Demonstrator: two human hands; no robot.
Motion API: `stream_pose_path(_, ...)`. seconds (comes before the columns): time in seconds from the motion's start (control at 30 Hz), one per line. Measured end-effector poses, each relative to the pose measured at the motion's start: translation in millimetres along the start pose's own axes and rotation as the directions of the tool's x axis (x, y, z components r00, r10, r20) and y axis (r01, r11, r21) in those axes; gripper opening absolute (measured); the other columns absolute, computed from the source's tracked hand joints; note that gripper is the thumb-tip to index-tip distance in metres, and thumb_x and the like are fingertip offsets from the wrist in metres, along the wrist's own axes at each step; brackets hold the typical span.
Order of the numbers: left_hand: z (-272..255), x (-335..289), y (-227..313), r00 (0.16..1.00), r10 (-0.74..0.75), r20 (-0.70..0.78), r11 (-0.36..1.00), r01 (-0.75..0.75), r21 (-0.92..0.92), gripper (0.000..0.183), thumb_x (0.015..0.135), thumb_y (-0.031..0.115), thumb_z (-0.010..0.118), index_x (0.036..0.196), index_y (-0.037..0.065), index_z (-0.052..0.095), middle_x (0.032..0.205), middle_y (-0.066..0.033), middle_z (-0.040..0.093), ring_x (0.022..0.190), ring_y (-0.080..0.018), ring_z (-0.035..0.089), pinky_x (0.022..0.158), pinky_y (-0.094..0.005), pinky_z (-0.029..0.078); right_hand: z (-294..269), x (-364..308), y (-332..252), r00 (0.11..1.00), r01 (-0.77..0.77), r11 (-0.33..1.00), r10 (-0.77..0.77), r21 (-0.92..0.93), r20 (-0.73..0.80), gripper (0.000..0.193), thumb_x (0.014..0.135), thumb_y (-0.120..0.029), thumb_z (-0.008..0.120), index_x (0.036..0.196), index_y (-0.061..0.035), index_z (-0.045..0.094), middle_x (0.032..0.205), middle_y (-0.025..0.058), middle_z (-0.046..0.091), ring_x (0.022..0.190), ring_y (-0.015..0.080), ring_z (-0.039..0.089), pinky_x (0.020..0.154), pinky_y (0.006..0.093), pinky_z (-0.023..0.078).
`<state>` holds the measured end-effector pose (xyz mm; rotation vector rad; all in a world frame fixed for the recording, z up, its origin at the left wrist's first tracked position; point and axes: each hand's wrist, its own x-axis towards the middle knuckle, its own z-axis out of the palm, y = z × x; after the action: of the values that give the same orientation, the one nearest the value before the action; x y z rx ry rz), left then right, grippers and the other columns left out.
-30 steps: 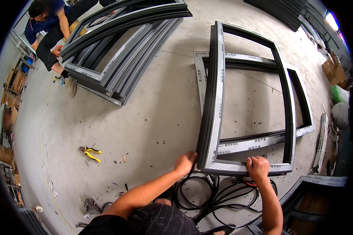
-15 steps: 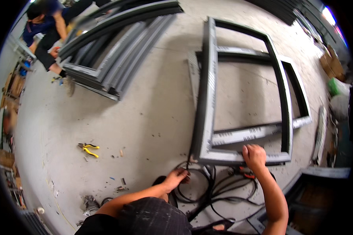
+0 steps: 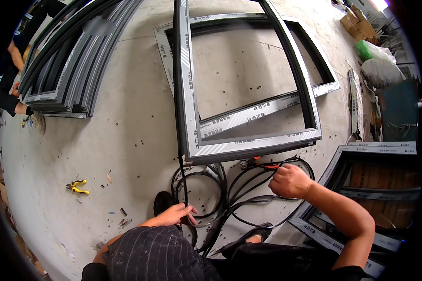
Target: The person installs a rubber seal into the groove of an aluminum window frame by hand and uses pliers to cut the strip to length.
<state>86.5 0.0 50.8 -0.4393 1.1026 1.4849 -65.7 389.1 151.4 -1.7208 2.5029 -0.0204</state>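
My left hand is closed on a black strip, apparently a rubber seal, that hangs from the near left corner of a grey rectangular frame. That frame rests slanted across a second frame on the floor. My right hand is a fist, in front of the frame's near edge and clear of it. Whatever it may hold is hidden. Just beyond the knuckles shows a red-handled tool, partly covered. Loops of black strip lie on the floor between my feet and the frame.
Yellow-handled pliers lie at the left among scraps. A stack of frames stands far left, beside a co-worker's arm. More frames lie near right. A cardboard box and plastic bags sit far right.
My right hand has let go of the frame's near edge and drawn back to the red-handled tool. The left hand still holds the strip. The view has shifted right and down.
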Motion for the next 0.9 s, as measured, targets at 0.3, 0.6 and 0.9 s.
stream_pose_path(0.3,-27,-41,34,0.954,0.294,-0.061,0.955,-0.291,0.055,0.034,0.101,0.030,0.043,0.103,0.000,0.059,0.056,0.0027,0.044,0.051,-0.0068,0.047,0.052,-0.0223,0.042,43,25,-26,0.981,-0.142,0.990,0.140,0.000,0.133,0.005,0.074,-0.020,0.057,0.073,-0.0159,0.059,0.080,0.0030,0.055,0.082,0.0210,0.054,0.068,0.0342,0.045)
stream_pose_path(0.6,-16,26,-14,0.903,0.336,-0.268,0.874,-0.406,-0.268,0.044,0.099,0.044,0.041,0.110,0.004,0.055,0.074,-0.0026,0.062,0.071,-0.0122,0.061,0.064,-0.0254,0.049,62,88,-40,0.996,0.017,0.993,-0.007,0.115,-0.092,0.032,0.072,-0.018,0.058,0.103,-0.0135,0.063,0.103,0.0079,0.059,0.096,0.0265,0.057,0.081,0.0393,0.046)
stream_pose_path(0.9,-26,31,-17,0.806,0.378,-0.455,0.679,-0.576,-0.456,0.044,0.096,0.046,0.047,0.107,0.005,0.057,0.082,-0.0050,0.063,0.075,-0.0131,0.063,0.070,-0.0258,0.053,112,41,-54,0.937,-0.113,0.982,0.054,0.153,0.345,0.019,0.082,-0.017,0.051,0.086,-0.0066,0.065,0.083,0.0142,0.066,0.080,0.0295,0.062,0.075,0.0430,0.050)
